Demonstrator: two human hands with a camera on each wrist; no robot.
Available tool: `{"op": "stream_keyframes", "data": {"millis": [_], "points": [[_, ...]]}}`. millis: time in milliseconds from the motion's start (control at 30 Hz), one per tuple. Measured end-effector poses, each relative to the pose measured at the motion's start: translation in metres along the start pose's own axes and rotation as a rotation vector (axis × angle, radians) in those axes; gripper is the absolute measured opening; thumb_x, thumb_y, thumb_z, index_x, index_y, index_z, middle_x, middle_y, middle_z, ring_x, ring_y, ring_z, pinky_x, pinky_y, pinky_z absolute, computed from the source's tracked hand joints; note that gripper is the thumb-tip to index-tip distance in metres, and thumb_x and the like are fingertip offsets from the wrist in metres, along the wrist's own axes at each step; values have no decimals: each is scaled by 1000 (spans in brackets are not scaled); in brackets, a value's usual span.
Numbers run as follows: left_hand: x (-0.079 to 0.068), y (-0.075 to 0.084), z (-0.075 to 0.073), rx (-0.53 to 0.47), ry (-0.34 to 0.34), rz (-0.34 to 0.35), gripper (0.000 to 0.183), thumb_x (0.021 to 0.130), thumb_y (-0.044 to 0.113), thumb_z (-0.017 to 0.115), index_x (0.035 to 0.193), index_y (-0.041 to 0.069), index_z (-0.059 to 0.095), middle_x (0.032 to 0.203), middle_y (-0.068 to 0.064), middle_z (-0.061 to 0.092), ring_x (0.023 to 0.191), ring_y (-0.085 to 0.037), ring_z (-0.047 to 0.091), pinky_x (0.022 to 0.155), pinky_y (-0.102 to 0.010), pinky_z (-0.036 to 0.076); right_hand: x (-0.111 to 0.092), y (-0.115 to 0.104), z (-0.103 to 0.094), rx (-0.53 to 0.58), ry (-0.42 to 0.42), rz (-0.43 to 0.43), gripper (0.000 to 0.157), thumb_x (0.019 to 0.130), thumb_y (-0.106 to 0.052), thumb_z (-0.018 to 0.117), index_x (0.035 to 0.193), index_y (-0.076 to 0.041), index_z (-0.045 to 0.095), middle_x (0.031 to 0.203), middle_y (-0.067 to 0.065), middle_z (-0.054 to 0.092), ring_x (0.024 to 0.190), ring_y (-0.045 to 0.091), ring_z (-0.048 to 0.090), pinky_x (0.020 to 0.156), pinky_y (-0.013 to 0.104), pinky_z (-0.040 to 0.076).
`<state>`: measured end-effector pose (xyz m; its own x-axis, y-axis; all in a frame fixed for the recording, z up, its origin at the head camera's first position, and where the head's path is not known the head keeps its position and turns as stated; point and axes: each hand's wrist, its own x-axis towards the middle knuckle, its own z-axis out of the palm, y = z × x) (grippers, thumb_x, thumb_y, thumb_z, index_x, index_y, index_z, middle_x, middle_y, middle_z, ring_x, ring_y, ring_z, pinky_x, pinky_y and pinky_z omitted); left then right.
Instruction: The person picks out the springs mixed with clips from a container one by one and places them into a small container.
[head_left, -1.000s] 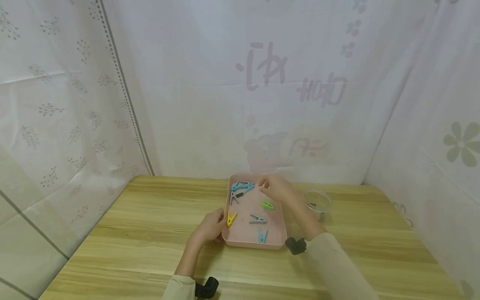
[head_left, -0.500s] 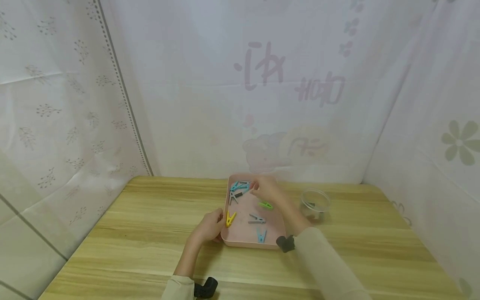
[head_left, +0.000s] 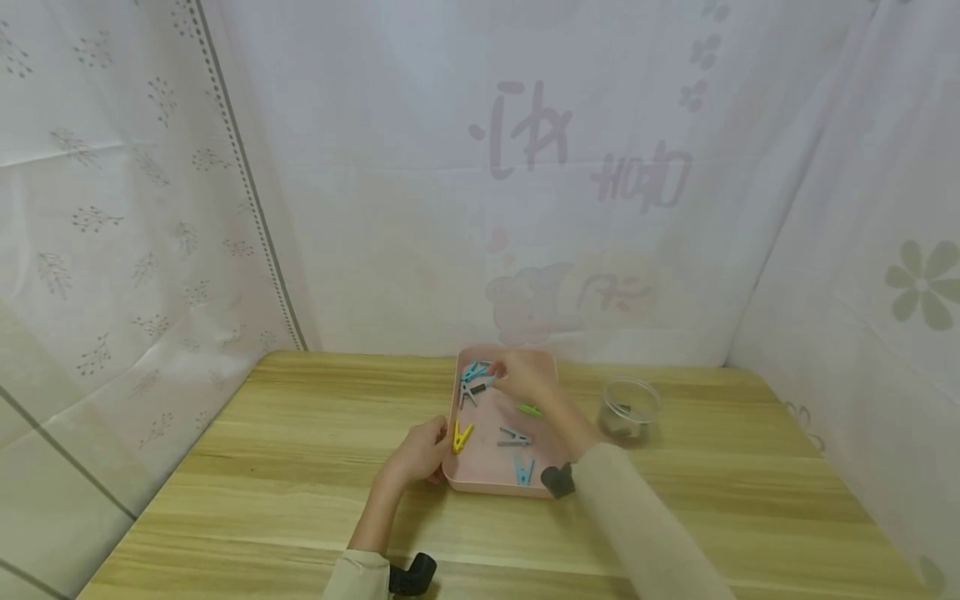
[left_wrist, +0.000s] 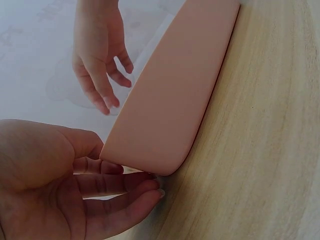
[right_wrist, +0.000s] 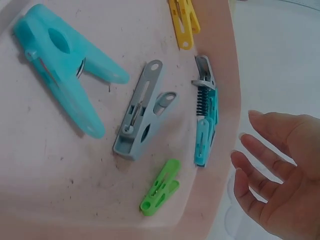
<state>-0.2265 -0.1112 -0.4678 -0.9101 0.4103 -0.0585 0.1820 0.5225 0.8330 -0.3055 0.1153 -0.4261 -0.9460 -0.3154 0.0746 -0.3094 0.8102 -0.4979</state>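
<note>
My left hand [head_left: 422,450] grips the near left side of a pink tray [head_left: 495,489]; in the left wrist view its thumb is at the rim and its fingers curl beneath the corner. My right hand [head_left: 523,375] hovers over the tray's far part, beside blue clothespins [head_left: 475,372]. In the right wrist view its fingers are apart with nothing between them. A grey clothespin [head_left: 515,437], a light blue clothespin [head_left: 523,472], a yellow clothespin [head_left: 462,437] and a green clothespin [head_left: 529,409], partly behind the right arm, lie in the tray.
A clear round container [head_left: 628,429] with something dark inside stands right of the tray on the wooden table [head_left: 300,450]. Patterned cloth [head_left: 390,208] hangs behind the table and on both sides. A black mount [head_left: 558,481] on the right wrist is above the tray's near right corner.
My right hand has moved left across the far end of the tray, closer to the blue clothespins. The left hand and the tray have stayed in place.
</note>
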Motion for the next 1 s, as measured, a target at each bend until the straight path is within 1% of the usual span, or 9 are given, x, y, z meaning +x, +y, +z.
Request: {"op": "stream_keyframes", "data": {"millis": [167, 233, 433, 700, 933, 1000], "points": [[0, -1, 0, -3, 2, -5, 17, 110, 9, 49, 101, -4, 56, 76, -14, 60, 57, -18, 60, 51, -37, 61, 4, -3, 5, 18, -15, 22, 21, 98, -7, 72, 119, -2, 74, 120, 13, 73, 118, 33, 66, 102, 47, 56], [1, -1, 0, -2, 4, -7, 17, 110, 9, 49, 101, -4, 56, 75, -13, 60, 57, -18, 60, 51, -37, 61, 6, -4, 7, 13, -22, 17, 21, 98, -6, 71, 119, -3, 74, 120, 13, 73, 119, 33, 66, 103, 47, 56], [0, 0, -1, -11, -1, -15, 18, 111, 10, 49, 102, -3, 56, 75, -11, 58, 58, -17, 59, 52, -37, 61, 10, -4, 12, 30, -37, -14, 21, 95, 0, 71, 116, 1, 74, 115, 14, 74, 115, 32, 68, 100, 44, 58], [0, -1, -1, -6, 0, -9, 16, 110, 8, 49, 103, -4, 56, 78, -14, 61, 58, -17, 59, 53, -38, 62, 11, -4, 16, 113, -89, 47, 22, 99, -3, 71, 120, 2, 73, 117, 14, 71, 114, 31, 66, 100, 45, 57], [1, 0, 0, -4, -1, -13, 15, 110, 9, 50, 102, -3, 56, 77, -13, 60, 57, -16, 58, 52, -37, 61, 13, 0, 21, 175, -86, 72, 23, 99, -5, 72, 121, 0, 71, 123, 13, 70, 120, 32, 65, 102, 46, 56], [1, 0, 0, -7, -2, -9, 15, 110, 9, 50, 102, -3, 56, 76, -12, 60, 57, -16, 58, 52, -37, 61, 14, 1, 23, 193, -85, 80, 22, 100, -4, 70, 121, 0, 71, 125, 13, 70, 122, 32, 64, 103, 46, 56]]}}
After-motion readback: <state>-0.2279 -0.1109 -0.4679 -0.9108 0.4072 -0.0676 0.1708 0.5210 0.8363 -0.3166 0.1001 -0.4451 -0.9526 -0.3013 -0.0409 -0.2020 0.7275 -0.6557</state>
